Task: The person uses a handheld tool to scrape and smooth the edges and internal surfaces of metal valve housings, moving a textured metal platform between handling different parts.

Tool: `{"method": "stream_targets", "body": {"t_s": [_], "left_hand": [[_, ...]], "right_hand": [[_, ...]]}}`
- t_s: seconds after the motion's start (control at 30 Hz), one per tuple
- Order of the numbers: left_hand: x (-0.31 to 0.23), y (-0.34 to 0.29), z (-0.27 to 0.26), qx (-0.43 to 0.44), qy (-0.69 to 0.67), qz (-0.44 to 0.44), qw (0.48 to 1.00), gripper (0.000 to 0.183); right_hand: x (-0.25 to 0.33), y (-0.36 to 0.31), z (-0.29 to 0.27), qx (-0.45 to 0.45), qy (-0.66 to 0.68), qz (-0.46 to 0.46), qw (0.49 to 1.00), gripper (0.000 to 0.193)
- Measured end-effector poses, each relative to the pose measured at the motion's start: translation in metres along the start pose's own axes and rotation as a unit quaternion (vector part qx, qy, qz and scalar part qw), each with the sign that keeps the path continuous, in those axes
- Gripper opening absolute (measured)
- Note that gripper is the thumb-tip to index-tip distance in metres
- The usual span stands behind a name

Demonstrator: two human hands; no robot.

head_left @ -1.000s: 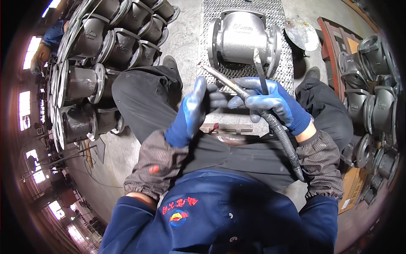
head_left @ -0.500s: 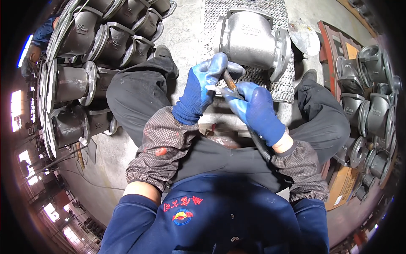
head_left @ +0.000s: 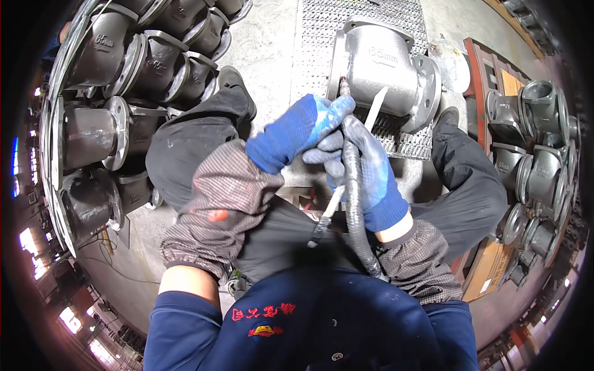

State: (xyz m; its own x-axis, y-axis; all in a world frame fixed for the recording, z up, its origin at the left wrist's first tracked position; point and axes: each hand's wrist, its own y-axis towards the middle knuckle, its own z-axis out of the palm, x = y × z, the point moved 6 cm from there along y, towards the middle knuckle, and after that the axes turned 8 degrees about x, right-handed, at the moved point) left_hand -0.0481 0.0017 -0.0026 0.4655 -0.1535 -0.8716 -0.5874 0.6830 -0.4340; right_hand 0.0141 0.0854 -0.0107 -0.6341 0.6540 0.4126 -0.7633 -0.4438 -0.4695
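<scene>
My left hand [head_left: 322, 127], in a blue coated glove, is closed around the front end of a black ribbed hose [head_left: 354, 204]; a narrow dark reddish tip [head_left: 344, 86] pokes out past its thumb. My right hand [head_left: 368, 164], gloved alike, is closed against the hose and a white stick [head_left: 376, 108]. This stick slants through the grip, its pointed end up to the right, its dark wrapped end down near my lap. The fingers of both hands meet and partly hide the grip. Just beyond lies a grey flanged metal valve body [head_left: 383, 65], apart from my hands.
Under the valve body is a patterned metal plate [head_left: 315, 55]. Stacks of similar valve bodies [head_left: 90, 137] stand at the left, and more castings [head_left: 550, 170] are at the right beside a red frame [head_left: 477, 80]. A cardboard box [head_left: 492, 269] lies at lower right. My legs flank the plate.
Both hands have come lower and closer together. The hose now runs upward through them, and the white stick shows at full length. The valve body appears shifted slightly right in the view.
</scene>
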Motion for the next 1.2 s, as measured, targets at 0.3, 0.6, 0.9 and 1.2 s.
{"method": "stream_targets", "body": {"t_s": [0.3,0.6,0.9,1.2], "left_hand": [[-0.045,0.031,-0.038,0.083,0.63,0.302,0.711,0.027],[-0.048,0.037,-0.033,0.097,0.603,0.186,0.77,0.022],[-0.048,0.043,-0.041,0.094,0.442,0.087,0.888,0.033],[-0.015,0.036,0.043,0.022,-0.003,0.004,1.0,0.043]], "right_hand": [[0.014,0.033,0.028,-0.011,0.112,-0.017,0.993,0.039],[0.017,0.03,0.021,-0.021,0.083,-0.034,0.996,0.041],[0.018,0.041,0.016,-0.006,0.129,-0.029,0.991,0.047],[0.048,-0.048,-0.01,-0.063,-0.237,-0.117,0.962,0.042]]}}
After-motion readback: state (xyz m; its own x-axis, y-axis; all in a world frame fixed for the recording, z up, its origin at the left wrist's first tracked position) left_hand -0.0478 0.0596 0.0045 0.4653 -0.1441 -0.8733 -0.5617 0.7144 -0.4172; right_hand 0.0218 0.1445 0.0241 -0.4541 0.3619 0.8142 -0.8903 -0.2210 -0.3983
